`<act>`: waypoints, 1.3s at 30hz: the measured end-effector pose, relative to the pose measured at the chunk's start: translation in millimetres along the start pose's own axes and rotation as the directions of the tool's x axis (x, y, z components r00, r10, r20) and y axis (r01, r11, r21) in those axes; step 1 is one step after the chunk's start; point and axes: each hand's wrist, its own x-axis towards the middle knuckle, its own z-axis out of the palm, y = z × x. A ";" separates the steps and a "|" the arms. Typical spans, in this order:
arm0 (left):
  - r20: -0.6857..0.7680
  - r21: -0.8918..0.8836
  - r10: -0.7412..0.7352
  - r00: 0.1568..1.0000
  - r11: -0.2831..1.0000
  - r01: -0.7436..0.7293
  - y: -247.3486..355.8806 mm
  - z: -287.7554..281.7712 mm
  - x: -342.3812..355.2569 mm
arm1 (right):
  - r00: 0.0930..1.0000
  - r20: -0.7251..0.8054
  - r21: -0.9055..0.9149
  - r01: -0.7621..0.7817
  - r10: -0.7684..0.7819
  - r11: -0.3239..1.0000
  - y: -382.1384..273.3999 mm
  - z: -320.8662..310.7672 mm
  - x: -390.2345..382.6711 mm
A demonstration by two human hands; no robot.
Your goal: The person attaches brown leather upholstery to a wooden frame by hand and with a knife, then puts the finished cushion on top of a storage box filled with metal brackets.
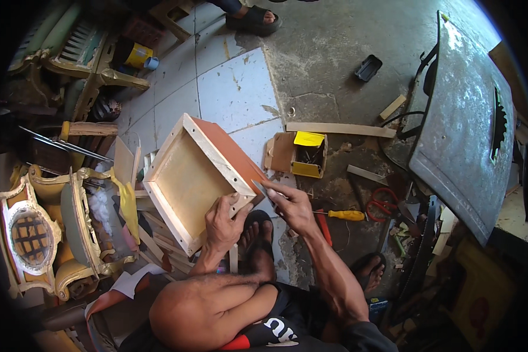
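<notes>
A shallow wooden box [216, 154], with a pale frame and reddish-brown covering on its side, is tilted in front of my knees. Dark round holes show along its pale rim. My left hand [223, 227] grips the near rim, fingers and thumb around the wood close to the right corner. At that corner my right hand [294, 210] is closed on a small knife-like blade [259, 187]. The blade lies against or very near the covering's edge; which one I cannot tell. Its handle is hidden in my fingers.
A yellow-handled screwdriver [346, 215], red-handled scissors [381, 204] and wood offcuts lie to the right. Beyond them stands a worn metal-topped table [460, 123]. A yellow box of dark small pieces [308, 170] sits ahead. Ornate gold furniture [82, 220] crowds the left. Someone's sandalled foot [253, 21] is at the top.
</notes>
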 end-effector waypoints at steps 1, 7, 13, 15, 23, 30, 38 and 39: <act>-0.001 -0.007 -0.005 1.000 1.000 0.005 1.5 2.5 0.1 | 0.998 -0.009 0.037 0.057 -0.057 0.998 9.2 2.0 6.2; -0.014 -0.023 -0.027 1.000 0.999 0.027 3.7 0.7 -0.8 | 0.992 0.091 0.132 0.077 -0.089 0.988 20.4 19.2 28.9; -0.031 0.009 0.051 0.998 0.999 -0.051 4.2 2.2 -4.9 | 0.985 0.158 0.088 0.055 -0.068 0.995 20.1 12.2 17.4; -0.023 0.010 0.045 0.999 0.999 -0.045 -2.7 1.3 -4.6 | 0.975 0.183 0.111 0.105 -0.125 0.988 23.3 10.7 11.8; -0.022 -0.027 -0.035 0.999 0.999 0.034 5.3 2.9 -1.1 | 0.989 -0.062 0.119 0.139 -0.132 0.983 21.1 11.6 19.8; -0.053 -0.019 0.020 0.998 1.000 -0.021 2.1 5.0 6.8 | 0.977 0.093 0.029 0.188 -0.190 0.982 21.7 14.0 28.8; -0.009 0.055 0.038 0.999 0.998 -0.037 -12.5 -4.5 -5.2 | 0.921 0.376 -0.044 -0.093 0.103 0.995 -9.9 14.9 -18.8; 0.003 0.042 -0.004 1.000 0.999 0.004 -7.0 -2.3 3.8 | 0.912 0.391 -0.077 0.167 -0.124 0.983 -3.0 24.9 -25.1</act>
